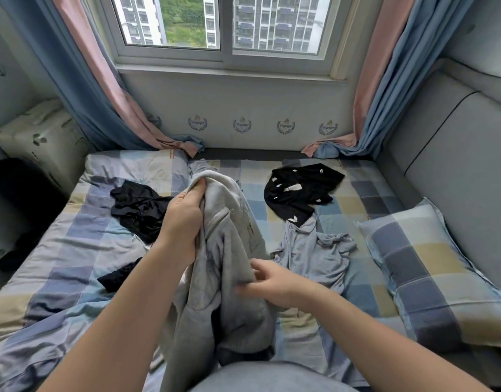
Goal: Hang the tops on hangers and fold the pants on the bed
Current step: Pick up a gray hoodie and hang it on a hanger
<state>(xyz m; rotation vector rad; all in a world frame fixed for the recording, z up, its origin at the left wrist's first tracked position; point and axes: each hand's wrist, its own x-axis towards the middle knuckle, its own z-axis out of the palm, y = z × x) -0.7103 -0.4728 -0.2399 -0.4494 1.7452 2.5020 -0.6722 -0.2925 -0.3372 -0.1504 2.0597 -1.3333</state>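
Gripping the grey garment (pixel 229 236) up high, left hand (pixel 181 219) fisted round it. Right hand (pixel 272 281) pinches its lower fold, above the bed (pixel 74 250).

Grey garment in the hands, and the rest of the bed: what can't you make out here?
Grey garment: head view; bunched in the left hand, lower end hidden behind the person's body.
Right hand: motion-blurred, so its grip is unclear.
Plain black garment: crumpled; top or pants, unclear.
Dark heap beside the bed: in shadow, unidentifiable.
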